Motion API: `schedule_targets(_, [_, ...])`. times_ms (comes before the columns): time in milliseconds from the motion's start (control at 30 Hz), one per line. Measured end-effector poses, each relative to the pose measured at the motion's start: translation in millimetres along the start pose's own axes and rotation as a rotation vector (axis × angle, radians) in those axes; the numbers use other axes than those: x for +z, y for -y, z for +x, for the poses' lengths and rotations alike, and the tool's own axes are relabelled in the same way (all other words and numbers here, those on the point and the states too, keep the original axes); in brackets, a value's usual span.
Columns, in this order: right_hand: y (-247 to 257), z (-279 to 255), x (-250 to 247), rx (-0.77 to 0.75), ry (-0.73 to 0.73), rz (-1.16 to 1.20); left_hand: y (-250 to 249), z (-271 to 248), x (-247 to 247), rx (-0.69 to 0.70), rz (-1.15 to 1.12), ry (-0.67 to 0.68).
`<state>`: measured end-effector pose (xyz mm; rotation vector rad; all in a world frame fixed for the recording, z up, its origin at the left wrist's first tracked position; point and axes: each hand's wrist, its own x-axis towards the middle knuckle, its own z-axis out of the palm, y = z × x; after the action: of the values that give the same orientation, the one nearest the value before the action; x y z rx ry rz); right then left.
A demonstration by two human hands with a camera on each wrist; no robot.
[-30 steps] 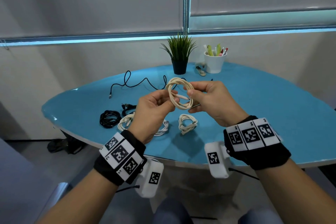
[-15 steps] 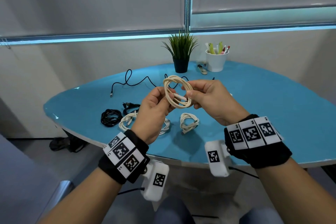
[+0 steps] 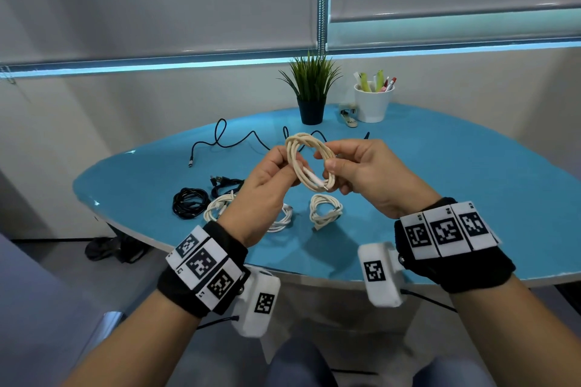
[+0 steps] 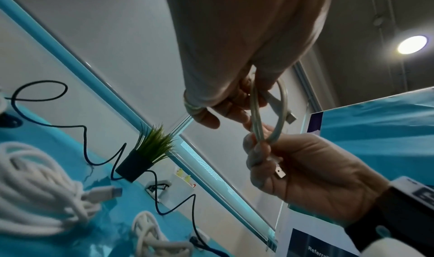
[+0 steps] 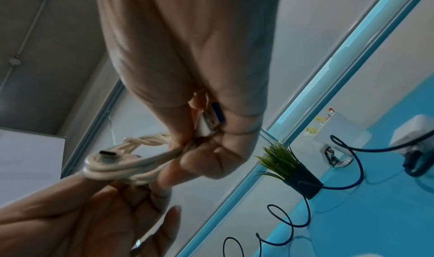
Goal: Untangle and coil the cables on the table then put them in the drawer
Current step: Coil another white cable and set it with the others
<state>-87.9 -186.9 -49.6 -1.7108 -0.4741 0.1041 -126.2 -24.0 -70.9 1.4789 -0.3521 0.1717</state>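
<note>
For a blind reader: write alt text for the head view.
Both hands, left hand and right hand, hold a coiled cream cable above a blue table. Below lie white cable coils, a black coil and one loose black cable.

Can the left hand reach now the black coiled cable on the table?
Probably not yet: the left hand grips the cream cable. Otherwise the black coiled cable lies uncovered below it.

Dim bluish light, warped edges, wrist blur
</note>
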Motion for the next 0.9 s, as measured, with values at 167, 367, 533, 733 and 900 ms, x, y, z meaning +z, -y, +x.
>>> schedule_targets(167, [1.6,-2.9,3.5,0.045,0.047,0.074,-1.6,-0.2,-2.6,0.065,0.176,0.003])
schedule_targets(367, [4.1,-1.6,6.1,0.024,0.057,0.071,-4.1,4.3,-16.9,0.242,0.490,0.017])
schedule_targets(533, [4.9,-0.3,7.2,0.002,0.035,0.075,-4.5,5.2,-21.2,0.231,0.494,0.017])
schedule_targets(733, [2.0,1.3,7.3,-0.014,-0.041,0.010,-6.9,3.1,-28.8,-0.004,0.138,0.196])
schedule_targets(900, [1.5,2.2,9.2,-0.062,-0.082,-0.057,-4.5,2.0,-24.9,-0.144,0.119,0.155])
